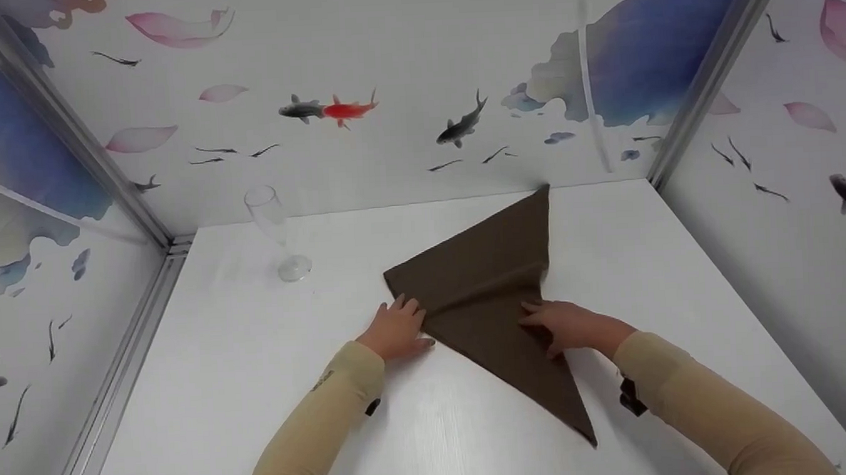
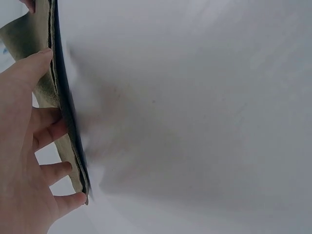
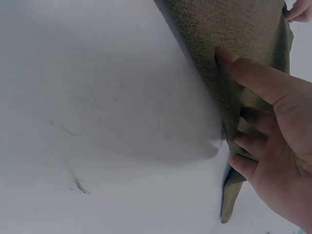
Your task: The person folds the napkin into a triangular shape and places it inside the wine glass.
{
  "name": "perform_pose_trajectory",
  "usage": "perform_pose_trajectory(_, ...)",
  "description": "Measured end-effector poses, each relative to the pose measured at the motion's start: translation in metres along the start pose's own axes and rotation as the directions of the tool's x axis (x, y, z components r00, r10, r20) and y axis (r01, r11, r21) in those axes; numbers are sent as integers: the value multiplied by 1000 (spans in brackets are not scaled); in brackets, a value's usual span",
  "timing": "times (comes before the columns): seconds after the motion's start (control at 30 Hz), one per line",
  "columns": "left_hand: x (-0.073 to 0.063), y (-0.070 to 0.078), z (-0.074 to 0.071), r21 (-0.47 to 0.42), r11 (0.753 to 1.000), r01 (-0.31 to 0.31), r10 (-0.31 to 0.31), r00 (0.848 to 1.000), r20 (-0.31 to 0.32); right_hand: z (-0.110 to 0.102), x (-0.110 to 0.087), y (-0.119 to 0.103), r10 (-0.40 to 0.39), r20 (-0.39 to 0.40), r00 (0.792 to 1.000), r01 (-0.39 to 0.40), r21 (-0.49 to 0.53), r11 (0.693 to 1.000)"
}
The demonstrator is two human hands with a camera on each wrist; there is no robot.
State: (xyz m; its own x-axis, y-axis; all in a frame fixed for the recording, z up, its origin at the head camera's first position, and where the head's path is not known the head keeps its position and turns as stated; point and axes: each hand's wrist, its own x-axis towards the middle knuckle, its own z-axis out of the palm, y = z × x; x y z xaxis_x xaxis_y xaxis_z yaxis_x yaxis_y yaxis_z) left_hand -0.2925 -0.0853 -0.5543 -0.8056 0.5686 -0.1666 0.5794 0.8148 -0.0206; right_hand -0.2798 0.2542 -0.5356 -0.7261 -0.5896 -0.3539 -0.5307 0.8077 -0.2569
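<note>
A brown cloth (image 1: 482,278), folded with pointed ends, lies on the white table with a raised crease across its middle. My left hand (image 1: 395,328) touches its left edge with spread fingers. In the left wrist view, the left fingertips (image 2: 61,168) meet the layered edge of the cloth (image 2: 44,87), and the thumb lies farther along it. My right hand (image 1: 569,324) rests at the cloth's right side, fingertips on the fabric. The right wrist view shows the right thumb (image 3: 253,73) on the cloth (image 3: 229,29), apart from the other fingers, which touch near its edge.
A clear stemmed glass (image 1: 273,230) stands upright toward the back left of the white table (image 1: 207,361). Walls (image 1: 391,160) printed with fish and petals enclose the back and both sides. One pointed end of the cloth reaches the back wall.
</note>
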Motion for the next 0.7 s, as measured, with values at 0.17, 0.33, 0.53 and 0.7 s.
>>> perform_pose_trajectory(0.17, -3, 3, -2, 0, 1000, -15, 15, 1000, 4, -4, -1, 2, 14, 5, 1000, -14, -23, 1000)
perform_pose_trajectory(0.33, -6, 4, -5, 40, 998, -43, 43, 999, 1, -7, -1, 5, 29, 5, 1000, -29, -43, 999)
perform_pose_trajectory(0.53, -9, 4, -8, 22, 999, -48, 47, 998, 30, -7, -1, 10, 2, -18, 1000, -3, -64, 998)
perform_pose_trajectory(0.7, -11, 4, -10, 47, 996, -74, 73, 997, 14, -7, 0, 11, -44, -54, 998, 35, -151, 988)
